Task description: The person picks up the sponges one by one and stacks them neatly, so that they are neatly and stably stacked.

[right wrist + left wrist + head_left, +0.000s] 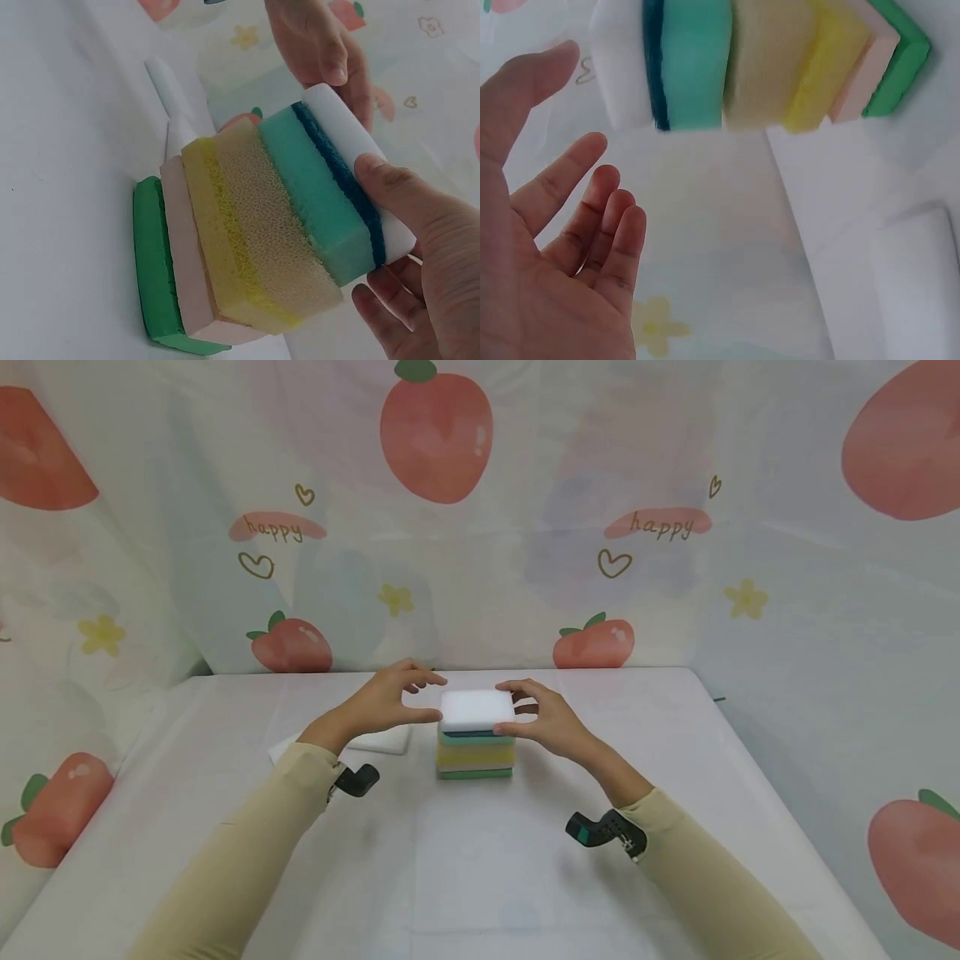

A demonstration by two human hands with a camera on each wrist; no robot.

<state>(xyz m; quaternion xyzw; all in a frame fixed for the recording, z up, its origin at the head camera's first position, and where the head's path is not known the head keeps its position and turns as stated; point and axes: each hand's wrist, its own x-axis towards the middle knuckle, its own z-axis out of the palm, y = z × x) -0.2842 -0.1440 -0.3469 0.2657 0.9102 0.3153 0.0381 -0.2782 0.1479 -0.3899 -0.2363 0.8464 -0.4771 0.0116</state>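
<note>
A stack of sponges stands on the table: a green block [157,255] lowest, then a pale pink block [187,255], a yellow and beige sponge [255,225], and a teal sponge [322,202] with a dark blue scouring layer. On top lies a white sponge [477,710]. My right hand [551,718] pinches its right end, thumb along the near edge and fingers at the far side. At the left end, my left hand [386,697] is spread, its thumb tip close to the white sponge and its fingers apart from it.
Flat white pieces [382,740] lie on the white-covered table [465,860] left of the stack, partly behind my left forearm. A fruit-printed curtain [510,568] hangs behind the table and along its sides. Each wrist wears a black camera [357,780].
</note>
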